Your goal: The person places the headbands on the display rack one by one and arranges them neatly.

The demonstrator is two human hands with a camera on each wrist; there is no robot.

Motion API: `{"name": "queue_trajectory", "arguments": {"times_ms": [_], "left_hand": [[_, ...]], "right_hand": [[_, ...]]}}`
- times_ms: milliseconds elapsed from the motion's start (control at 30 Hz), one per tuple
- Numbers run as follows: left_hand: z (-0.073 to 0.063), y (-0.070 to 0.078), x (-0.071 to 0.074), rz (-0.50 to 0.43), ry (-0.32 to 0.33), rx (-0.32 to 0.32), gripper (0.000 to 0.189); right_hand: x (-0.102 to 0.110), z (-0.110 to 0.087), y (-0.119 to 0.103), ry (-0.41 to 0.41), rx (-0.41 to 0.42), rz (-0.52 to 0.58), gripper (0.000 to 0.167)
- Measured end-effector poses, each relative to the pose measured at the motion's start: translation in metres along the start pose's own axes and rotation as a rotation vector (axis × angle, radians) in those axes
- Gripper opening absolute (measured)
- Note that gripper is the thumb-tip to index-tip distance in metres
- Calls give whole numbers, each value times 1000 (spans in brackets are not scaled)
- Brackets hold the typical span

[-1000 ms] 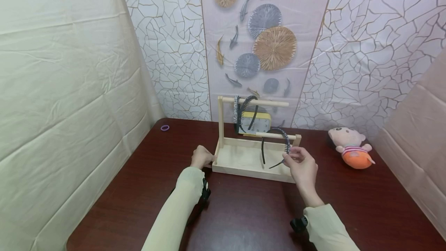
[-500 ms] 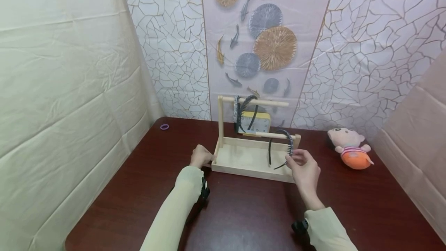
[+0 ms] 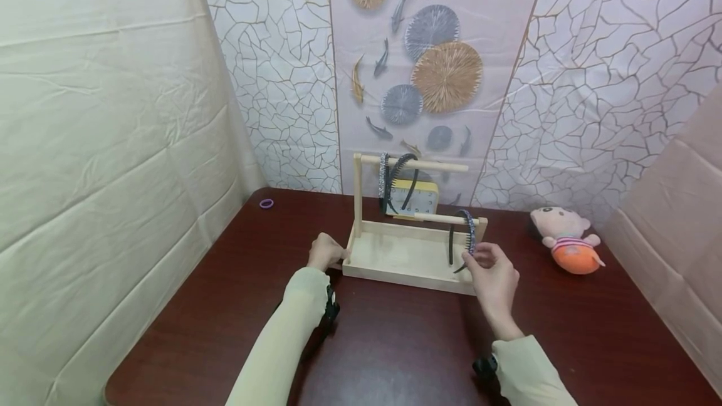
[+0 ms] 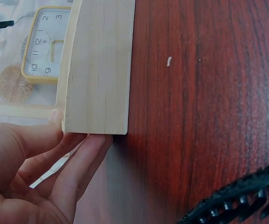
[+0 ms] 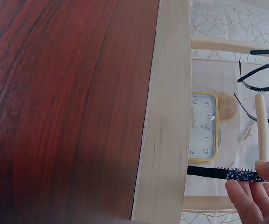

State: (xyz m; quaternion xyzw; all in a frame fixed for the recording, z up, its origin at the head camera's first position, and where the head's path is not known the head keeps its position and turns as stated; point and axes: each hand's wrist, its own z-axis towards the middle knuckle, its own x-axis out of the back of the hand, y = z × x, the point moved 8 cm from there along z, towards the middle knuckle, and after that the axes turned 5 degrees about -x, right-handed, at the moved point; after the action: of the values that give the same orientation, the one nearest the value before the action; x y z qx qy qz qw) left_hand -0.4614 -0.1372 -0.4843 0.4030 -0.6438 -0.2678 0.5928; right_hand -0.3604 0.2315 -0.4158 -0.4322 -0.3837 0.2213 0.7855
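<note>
A pale wooden rack (image 3: 406, 277) with a shallow tray and two bars stands on the table. My left hand (image 3: 326, 252) grips its left end, thumb at the rim and fingers against the outer side in the left wrist view. Over the lower bar (image 3: 437, 218), close to the right post, hangs a black toothed headband (image 3: 470, 230) with a glittery stone covering. My right hand (image 3: 493, 274) pinches its near side between thumb and fingers; the glittery part (image 5: 242, 175) shows in the right wrist view. Two more headbands, one silvery (image 3: 383, 180) and one dark (image 3: 397, 174), hang from the upper bar.
Behind the rack stands a yellow-framed clock (image 3: 430, 196). A plush doll (image 3: 570, 240) in orange lies at the right of the dark red table (image 3: 389, 343). A small purple ring (image 3: 266, 203) is near the back left corner. Patterned cloth hangs behind.
The glittery headband has slid right along the lower bar towards the post and turned more edge-on, with my right hand shifting slightly right. My left hand has stayed at the rack's left end.
</note>
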Motion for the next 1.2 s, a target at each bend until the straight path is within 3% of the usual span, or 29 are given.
{"name": "queue_trajectory", "arguments": {"times_ms": [533, 800, 1100, 1200], "left_hand": [[3, -1, -4, 37, -3, 11, 25], [3, 1, -3, 36, -3, 7, 25], [2, 2, 0, 49, 5, -1, 24], [0, 3, -1, 40, 0, -9, 22]], "right_hand": [[4, -13, 1, -81, -29, -35, 43], [5, -28, -5, -139, -45, -64, 41], [-17, -53, -4, -305, -84, -47, 39], [-28, -63, -5, -395, -146, 46, 39]]}}
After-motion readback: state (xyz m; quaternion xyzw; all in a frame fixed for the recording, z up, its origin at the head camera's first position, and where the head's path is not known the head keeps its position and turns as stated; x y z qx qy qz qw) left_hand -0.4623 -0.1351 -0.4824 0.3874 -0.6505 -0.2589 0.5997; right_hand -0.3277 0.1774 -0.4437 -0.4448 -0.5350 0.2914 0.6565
